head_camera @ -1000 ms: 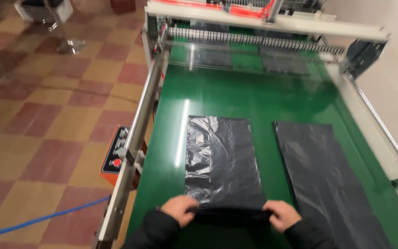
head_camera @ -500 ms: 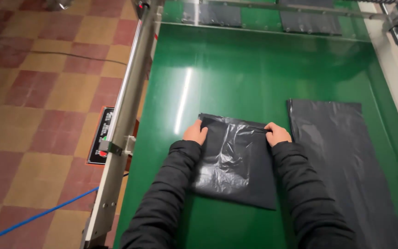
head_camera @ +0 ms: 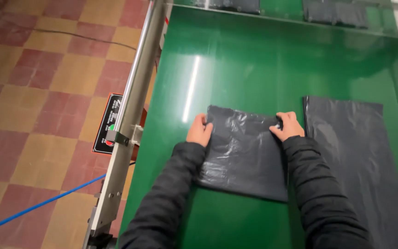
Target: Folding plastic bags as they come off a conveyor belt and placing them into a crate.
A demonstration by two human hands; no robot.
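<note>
Left hand (head_camera: 199, 131) and right hand (head_camera: 287, 126) pinch the far corners of the folded black plastic bag stack (head_camera: 245, 154) at frame centre; thin, limp, slippery film, best gripped at the edges

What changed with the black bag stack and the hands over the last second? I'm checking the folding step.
The left hand and right hand carried the near end of the black bag stack away from the person, folding it in half; both now pinch its far corners. The second stack stayed flat on the green belt.
</note>
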